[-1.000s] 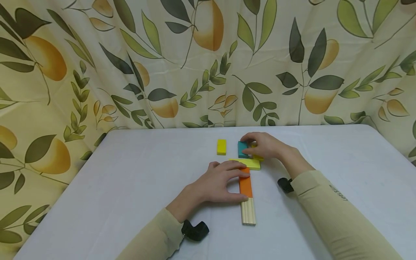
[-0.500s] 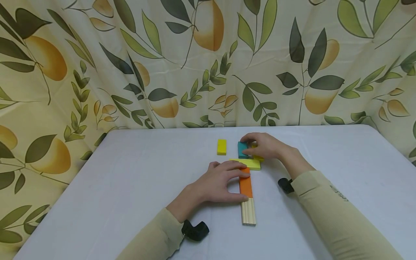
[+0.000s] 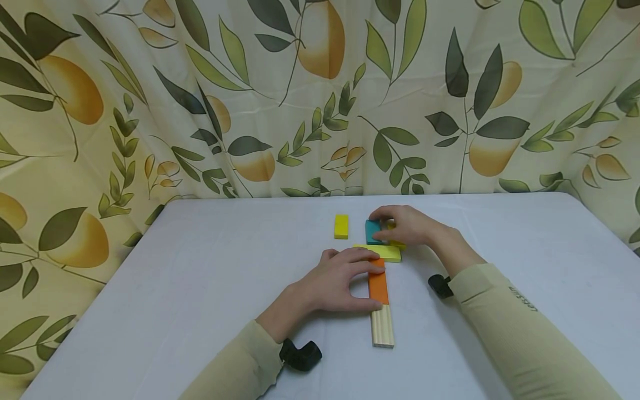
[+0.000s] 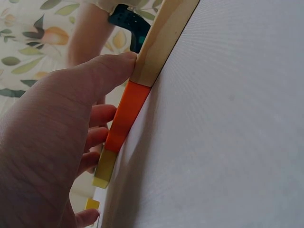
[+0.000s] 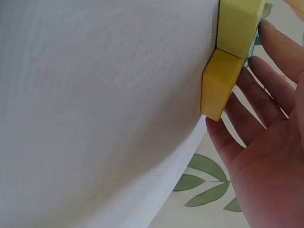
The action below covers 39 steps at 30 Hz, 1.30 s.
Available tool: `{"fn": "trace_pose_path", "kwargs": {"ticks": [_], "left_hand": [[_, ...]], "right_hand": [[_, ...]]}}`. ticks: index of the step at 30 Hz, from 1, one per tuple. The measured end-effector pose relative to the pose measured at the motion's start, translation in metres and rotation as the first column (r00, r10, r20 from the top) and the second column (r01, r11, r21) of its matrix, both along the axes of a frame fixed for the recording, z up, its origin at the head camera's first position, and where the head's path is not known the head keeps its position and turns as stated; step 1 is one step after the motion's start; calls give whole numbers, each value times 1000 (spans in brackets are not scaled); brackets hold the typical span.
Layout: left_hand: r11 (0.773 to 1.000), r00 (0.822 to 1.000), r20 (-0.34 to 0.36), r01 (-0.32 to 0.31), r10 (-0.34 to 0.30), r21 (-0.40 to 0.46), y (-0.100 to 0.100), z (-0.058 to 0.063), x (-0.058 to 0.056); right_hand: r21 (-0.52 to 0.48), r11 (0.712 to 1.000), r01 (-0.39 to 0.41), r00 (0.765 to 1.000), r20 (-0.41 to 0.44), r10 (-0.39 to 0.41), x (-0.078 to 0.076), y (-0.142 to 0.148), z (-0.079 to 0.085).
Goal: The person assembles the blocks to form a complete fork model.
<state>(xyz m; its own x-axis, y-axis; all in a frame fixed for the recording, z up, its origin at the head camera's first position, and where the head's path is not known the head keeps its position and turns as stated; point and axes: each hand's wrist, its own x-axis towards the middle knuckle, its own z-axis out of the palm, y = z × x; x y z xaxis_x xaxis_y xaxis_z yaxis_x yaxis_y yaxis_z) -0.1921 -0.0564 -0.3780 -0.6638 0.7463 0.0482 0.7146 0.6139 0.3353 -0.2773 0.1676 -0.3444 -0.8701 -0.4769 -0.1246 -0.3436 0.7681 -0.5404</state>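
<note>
A row of flat wooden blocks lies on the table: a plain natural block (image 3: 382, 328) nearest, an orange block (image 3: 378, 286) beyond it, then a lime-yellow block (image 3: 387, 253) set crosswise. My left hand (image 3: 332, 280) rests over the orange block, thumb near its joint with the plain one and fingertips at its far end. At the crosswise block's far side, my right hand (image 3: 407, 225) pinches a teal block (image 3: 371, 233) between thumb and fingers. A darker yellow block (image 5: 222, 78) sits beneath the right palm, touching the lime-yellow one and mostly hidden in the head view.
A single yellow block (image 3: 341, 226) lies apart, left of the teal one. The white cloth-covered table (image 3: 200, 266) ends at a fruit-and-leaf patterned curtain (image 3: 310, 111). Black camera mounts (image 3: 301, 355) stick out at both wrists.
My right hand has shifted very slightly toward me with the teal block, which now sits closer against the crosswise block. The left hand has stayed in place.
</note>
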Motion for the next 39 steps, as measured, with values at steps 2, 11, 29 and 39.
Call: {"fn": "trace_pose_path", "kwargs": {"ticks": [2,11,29,39], "left_hand": [[1000,1000,-1,0,0,-2,0,0,0],[1000,1000,-7,-4,4,-9,0,0,0],[1000,1000,-4,-6,6,-3,0,0,0],[1000,1000,-9,1,-1,11,0,-1,0]], "right_hand": [[-2,1000,-1,1000,1,1,0,0,0],[4,1000,0,1000,7,0,1,-1,1],[6,1000,-6,1000,15,6,2,-1,1],[-3,1000,-12,1000,3,12,1,-1,-1]]}}
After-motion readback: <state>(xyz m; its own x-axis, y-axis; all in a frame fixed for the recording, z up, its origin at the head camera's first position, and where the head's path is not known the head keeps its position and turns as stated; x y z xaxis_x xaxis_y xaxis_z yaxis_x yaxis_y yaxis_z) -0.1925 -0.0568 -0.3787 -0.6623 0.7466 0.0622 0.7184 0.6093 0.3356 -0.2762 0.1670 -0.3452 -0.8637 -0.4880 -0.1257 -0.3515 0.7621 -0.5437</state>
